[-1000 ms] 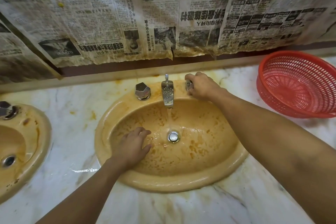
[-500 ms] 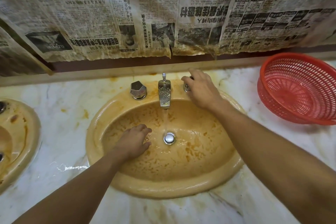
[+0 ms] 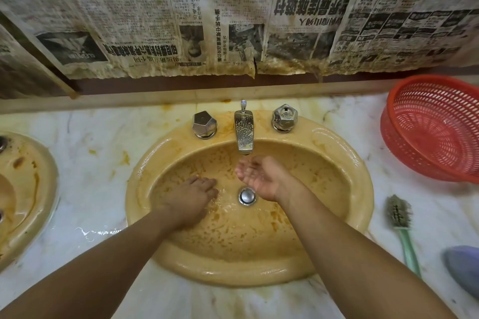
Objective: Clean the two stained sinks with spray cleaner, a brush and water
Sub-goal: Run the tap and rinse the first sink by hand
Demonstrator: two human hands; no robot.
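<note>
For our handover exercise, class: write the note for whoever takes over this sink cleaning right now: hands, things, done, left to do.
Left hand lies flat, palm down, on the wet floor of the stained yellow oval sink. Right hand is cupped palm up, holding nothing, under the chrome spout.
Grey-bristled, green-handled brush lies on the marble counter, right of it. Second stained sink at left.
Done: wetting. Left: spray, brush, rinse both.

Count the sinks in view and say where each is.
2: one stained yellow oval sink centred in the marble counter, a second stained yellow sink at the left edge, partly out of frame.
</note>
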